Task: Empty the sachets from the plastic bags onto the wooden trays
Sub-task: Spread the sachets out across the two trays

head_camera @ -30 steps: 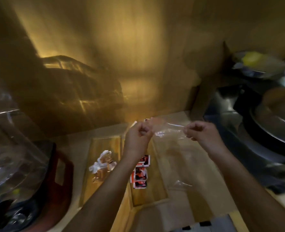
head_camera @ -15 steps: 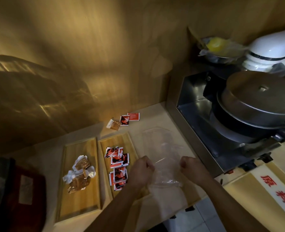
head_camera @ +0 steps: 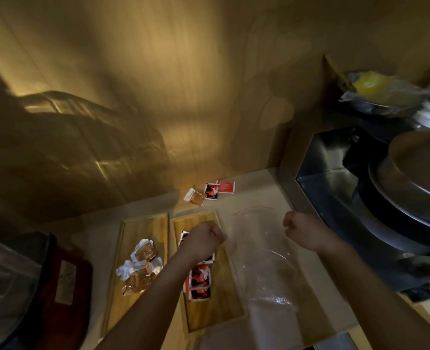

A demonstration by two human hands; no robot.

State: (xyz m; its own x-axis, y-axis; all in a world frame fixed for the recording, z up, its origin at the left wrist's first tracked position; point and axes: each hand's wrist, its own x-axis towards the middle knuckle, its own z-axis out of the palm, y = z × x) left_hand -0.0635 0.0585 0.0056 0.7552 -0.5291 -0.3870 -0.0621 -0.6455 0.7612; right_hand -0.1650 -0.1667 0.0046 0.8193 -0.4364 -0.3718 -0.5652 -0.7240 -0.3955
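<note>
Two wooden trays lie side by side on the counter. The left tray (head_camera: 143, 223) holds several brown and white sachets (head_camera: 140, 270). The right tray (head_camera: 219, 309) holds red and black sachets (head_camera: 199, 282). My left hand (head_camera: 205, 239) hovers fisted over the right tray and pinches the left side of a clear plastic bag (head_camera: 261, 261). My right hand (head_camera: 302, 233), also fisted, grips the bag's right side. The bag lies stretched on the counter between my hands and looks empty.
Three loose sachets (head_camera: 210, 193) lie on the counter by the wooden wall. A steel unit with a lidded black pan (head_camera: 410, 195) fills the right. A metal bowl with something yellow (head_camera: 375, 92) sits behind it. A dark red container (head_camera: 62, 286) stands at the left.
My hands came down from chest height to the counter with the bag, then moved apart and a little farther away. The view tilted down.
</note>
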